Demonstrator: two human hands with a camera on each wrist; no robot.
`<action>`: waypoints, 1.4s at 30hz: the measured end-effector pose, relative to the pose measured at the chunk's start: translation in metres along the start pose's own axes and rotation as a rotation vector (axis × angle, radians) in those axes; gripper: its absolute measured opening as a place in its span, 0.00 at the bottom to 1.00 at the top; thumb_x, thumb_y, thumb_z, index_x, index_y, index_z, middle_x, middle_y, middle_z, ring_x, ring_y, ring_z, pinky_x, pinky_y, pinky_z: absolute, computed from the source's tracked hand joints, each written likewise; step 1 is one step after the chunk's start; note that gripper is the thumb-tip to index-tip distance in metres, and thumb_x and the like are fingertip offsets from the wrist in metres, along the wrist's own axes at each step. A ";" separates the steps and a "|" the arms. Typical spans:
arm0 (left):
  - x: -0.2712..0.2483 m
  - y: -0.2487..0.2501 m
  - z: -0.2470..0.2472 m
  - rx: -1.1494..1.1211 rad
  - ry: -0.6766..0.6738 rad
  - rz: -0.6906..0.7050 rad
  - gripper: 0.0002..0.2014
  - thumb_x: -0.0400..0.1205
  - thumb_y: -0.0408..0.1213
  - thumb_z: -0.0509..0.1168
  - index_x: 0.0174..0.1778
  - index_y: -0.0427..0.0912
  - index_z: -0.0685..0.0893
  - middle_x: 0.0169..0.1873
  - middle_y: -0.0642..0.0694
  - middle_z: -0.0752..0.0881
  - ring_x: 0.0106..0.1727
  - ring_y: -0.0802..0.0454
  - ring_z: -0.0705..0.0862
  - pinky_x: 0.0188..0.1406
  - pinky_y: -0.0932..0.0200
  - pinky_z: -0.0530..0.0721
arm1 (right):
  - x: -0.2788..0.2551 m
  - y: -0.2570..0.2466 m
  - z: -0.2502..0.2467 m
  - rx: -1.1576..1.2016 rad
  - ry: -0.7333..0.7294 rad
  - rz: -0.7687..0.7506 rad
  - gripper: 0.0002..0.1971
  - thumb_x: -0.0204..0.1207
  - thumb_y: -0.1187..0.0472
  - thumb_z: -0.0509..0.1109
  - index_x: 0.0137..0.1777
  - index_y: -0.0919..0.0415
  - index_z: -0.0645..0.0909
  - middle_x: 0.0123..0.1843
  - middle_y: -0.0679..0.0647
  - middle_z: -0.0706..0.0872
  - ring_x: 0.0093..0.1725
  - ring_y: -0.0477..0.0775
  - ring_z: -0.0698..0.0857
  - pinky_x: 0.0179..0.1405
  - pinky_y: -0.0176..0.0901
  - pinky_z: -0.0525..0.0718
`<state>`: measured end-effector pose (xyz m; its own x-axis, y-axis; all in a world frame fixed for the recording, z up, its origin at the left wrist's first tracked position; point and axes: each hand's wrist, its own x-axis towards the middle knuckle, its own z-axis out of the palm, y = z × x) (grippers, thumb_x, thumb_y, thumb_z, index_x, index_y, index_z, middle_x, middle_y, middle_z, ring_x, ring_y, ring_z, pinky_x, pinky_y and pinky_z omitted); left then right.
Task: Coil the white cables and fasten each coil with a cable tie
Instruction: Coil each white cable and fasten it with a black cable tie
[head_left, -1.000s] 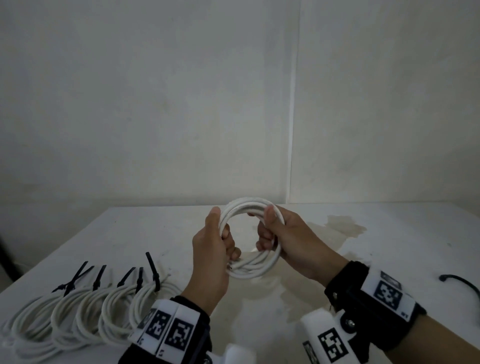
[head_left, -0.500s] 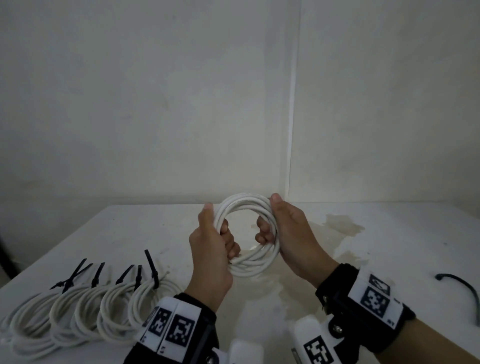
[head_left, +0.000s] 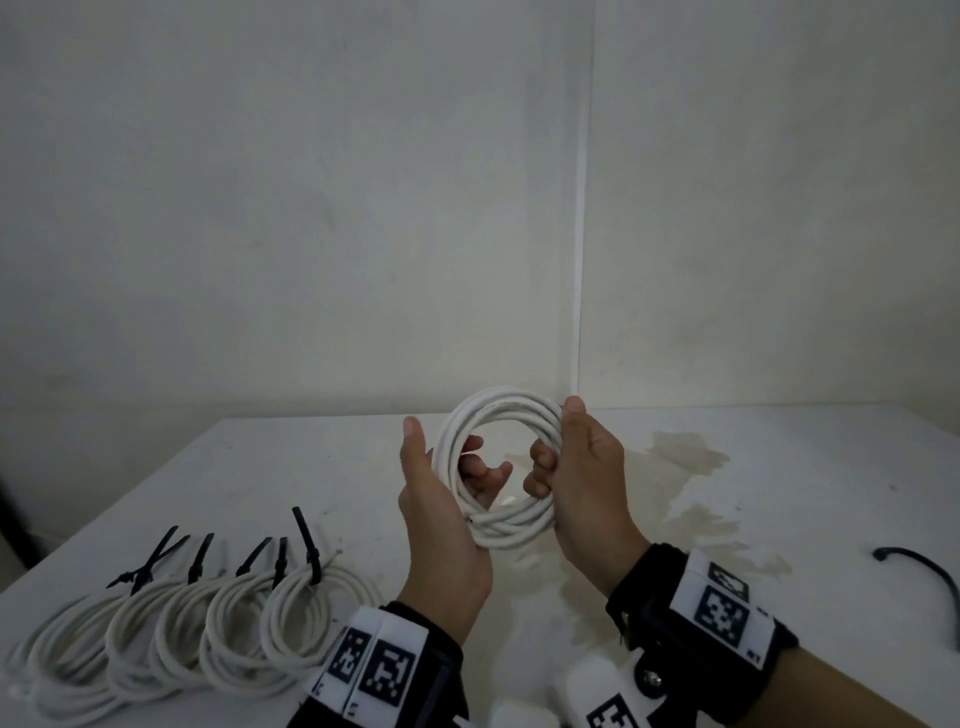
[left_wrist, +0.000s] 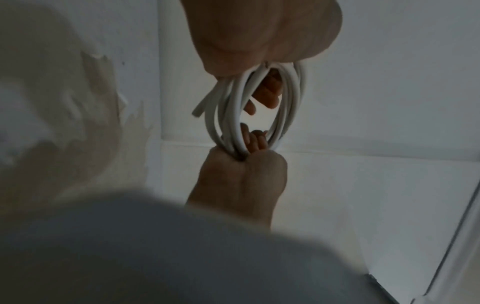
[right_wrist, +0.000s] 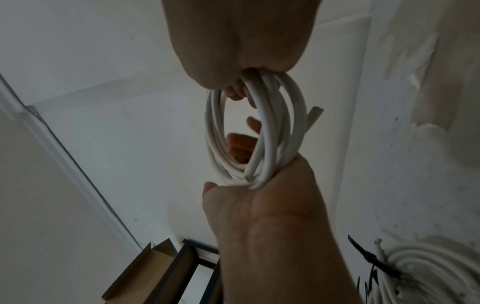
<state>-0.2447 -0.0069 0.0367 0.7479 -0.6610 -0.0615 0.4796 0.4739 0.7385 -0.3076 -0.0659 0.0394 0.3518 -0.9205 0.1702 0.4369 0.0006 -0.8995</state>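
A coiled white cable (head_left: 501, 415) hangs upright above the table (head_left: 260, 467) between both hands. My left hand (head_left: 447, 467) holds its left side, fingers curled through the loop and thumb pointing up beside it. On the coil's right side my right hand (head_left: 560, 441) grips it, thumb on top and fingers hooked inside. In the left wrist view the coil (left_wrist: 233, 115) runs from my left hand (left_wrist: 259, 41) to my right hand (left_wrist: 241, 174), with a loose cable end (left_wrist: 200, 109) sticking out. From the right wrist, the coil (right_wrist: 272, 123) spans my right hand (right_wrist: 241, 51) and left hand (right_wrist: 259, 195).
Several tied coils (head_left: 208, 623) with black cable ties (head_left: 306, 540) lie in a row at the table's front left. One loose black cable tie (head_left: 930, 571) lies at the right edge. A brownish stain (head_left: 685, 462) marks the tabletop. A cardboard box (right_wrist: 145, 267) stands beyond the table.
Both hands have lifted the coil a little and turned it more upright. My left thumb has come off the coil and now points up; the right thumb has slid to the top.
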 end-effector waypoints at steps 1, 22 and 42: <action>-0.002 -0.002 0.000 -0.012 0.022 -0.006 0.27 0.81 0.59 0.54 0.30 0.38 0.79 0.16 0.48 0.76 0.22 0.52 0.81 0.43 0.53 0.84 | 0.000 0.001 0.001 0.017 0.016 0.004 0.20 0.85 0.53 0.51 0.31 0.59 0.67 0.16 0.45 0.67 0.17 0.43 0.63 0.16 0.34 0.66; 0.005 0.011 -0.011 0.609 -0.256 0.068 0.30 0.85 0.55 0.45 0.24 0.37 0.74 0.10 0.51 0.65 0.12 0.56 0.64 0.16 0.64 0.67 | 0.011 -0.013 -0.023 -0.443 -0.432 -0.018 0.22 0.73 0.43 0.60 0.32 0.63 0.69 0.19 0.52 0.65 0.16 0.47 0.66 0.19 0.39 0.70; 0.003 0.003 -0.012 0.549 -0.259 0.094 0.25 0.80 0.56 0.52 0.26 0.39 0.71 0.10 0.52 0.64 0.12 0.56 0.63 0.16 0.65 0.71 | 0.008 -0.003 -0.045 -0.419 -0.463 -0.039 0.22 0.78 0.44 0.50 0.46 0.63 0.75 0.29 0.52 0.82 0.28 0.49 0.83 0.29 0.36 0.81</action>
<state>-0.2360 -0.0004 0.0308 0.6066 -0.7835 0.1347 0.0596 0.2138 0.9751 -0.3435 -0.0907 0.0255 0.7053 -0.6522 0.2779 0.1273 -0.2691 -0.9547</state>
